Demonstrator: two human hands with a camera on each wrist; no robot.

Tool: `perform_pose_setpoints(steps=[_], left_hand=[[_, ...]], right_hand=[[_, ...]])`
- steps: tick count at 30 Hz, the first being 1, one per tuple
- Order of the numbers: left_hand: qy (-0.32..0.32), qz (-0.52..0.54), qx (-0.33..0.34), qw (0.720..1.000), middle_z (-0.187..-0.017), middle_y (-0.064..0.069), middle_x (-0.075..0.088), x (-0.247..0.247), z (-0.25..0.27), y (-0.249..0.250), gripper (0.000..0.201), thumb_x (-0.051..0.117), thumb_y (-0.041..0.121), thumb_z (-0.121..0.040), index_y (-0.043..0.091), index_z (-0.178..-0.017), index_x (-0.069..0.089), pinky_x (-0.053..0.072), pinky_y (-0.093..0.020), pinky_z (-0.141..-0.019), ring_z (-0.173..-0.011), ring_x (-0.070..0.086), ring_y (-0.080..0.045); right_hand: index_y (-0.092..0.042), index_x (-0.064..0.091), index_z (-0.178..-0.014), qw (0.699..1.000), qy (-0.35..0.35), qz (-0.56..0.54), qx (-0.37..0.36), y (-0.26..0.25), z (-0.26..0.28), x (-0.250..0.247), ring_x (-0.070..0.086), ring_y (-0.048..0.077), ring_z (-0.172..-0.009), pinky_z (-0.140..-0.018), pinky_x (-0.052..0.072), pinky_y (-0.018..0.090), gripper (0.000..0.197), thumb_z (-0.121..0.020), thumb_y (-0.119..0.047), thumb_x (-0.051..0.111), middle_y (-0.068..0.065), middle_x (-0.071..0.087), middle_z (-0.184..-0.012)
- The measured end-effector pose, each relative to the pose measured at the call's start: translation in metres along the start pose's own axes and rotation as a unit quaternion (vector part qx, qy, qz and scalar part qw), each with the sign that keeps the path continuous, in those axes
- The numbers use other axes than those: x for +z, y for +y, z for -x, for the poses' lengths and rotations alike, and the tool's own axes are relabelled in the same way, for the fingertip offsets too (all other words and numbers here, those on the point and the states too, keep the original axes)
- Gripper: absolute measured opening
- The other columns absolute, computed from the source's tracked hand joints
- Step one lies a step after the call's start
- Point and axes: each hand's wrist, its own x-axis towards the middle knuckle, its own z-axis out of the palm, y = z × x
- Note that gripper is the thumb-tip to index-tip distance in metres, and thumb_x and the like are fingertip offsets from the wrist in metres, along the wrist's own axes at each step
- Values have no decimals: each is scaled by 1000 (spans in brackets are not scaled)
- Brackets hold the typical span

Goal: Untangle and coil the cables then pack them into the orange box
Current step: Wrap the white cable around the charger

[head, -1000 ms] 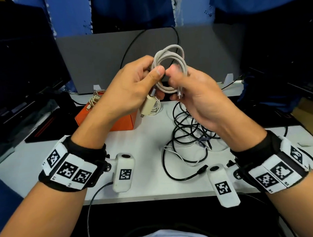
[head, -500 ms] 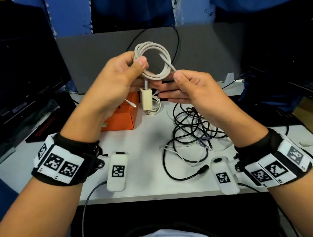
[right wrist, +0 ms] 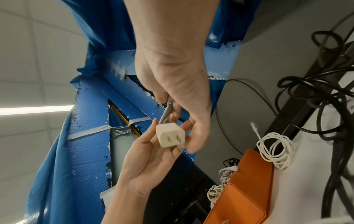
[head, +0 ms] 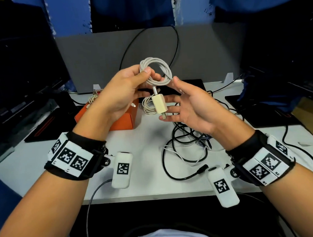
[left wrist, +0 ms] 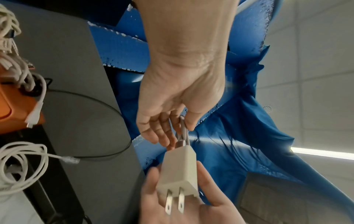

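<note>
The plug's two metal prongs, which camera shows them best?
The left wrist view: the prongs face the camera, large and sharp. The right wrist view shows them end-on and foreshortened. The head view shows them small beneath the charger.

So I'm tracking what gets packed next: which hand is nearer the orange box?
Left. The left hand hangs just above the orange box's right end, pinching the coiled white cable. The right hand, open, sits off to the box's right, over the black cable tangle.
</note>
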Motion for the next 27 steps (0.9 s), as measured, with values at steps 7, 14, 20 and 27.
perform_pose_setpoints(steps=[7, 14, 20, 27], left_hand=[[30, -82, -83, 993, -77, 5, 69, -10, -2, -9, 37, 52, 34, -106, 2, -117, 67, 51, -26, -52, -55, 58, -16], [29, -162, -125, 978, -102, -13, 71, 10, -2, -16, 50, 61, 55, -96, 12, -121, 57, 58, -32, -53, -63, 74, -29], [66, -239, -53, 967, -93, -11, 72, 34, 0, -25, 62, 77, 33, -91, 21, -140, 41, 64, -45, -67, -64, 75, -24], [87, -225, 10, 970, -91, -4, 75, 23, -3, -27, 54, 66, 14, -99, 34, -146, 50, 55, -25, -52, -55, 70, -15]], right_hand=[[-4, 60, -138, 999, 30, -17, 26, 10, -6, -1, 65, 31, -95, -77, 61, 39, 42, -105, -29, 51, 20, 63, -119], [-14, 70, -120, 994, 111, 12, -22, 17, -12, 1, 74, 14, -80, -74, 60, 29, 29, -110, -25, 46, 3, 78, -97], [-6, 72, -114, 991, 133, 14, -27, 19, -13, -1, 73, 18, -80, -76, 59, 31, 31, -110, -22, 45, 5, 76, -98], [-3, 63, -131, 994, 100, -48, -23, 16, -16, -5, 72, 20, -85, -77, 61, 29, 32, -102, 1, 50, 17, 72, -124]])
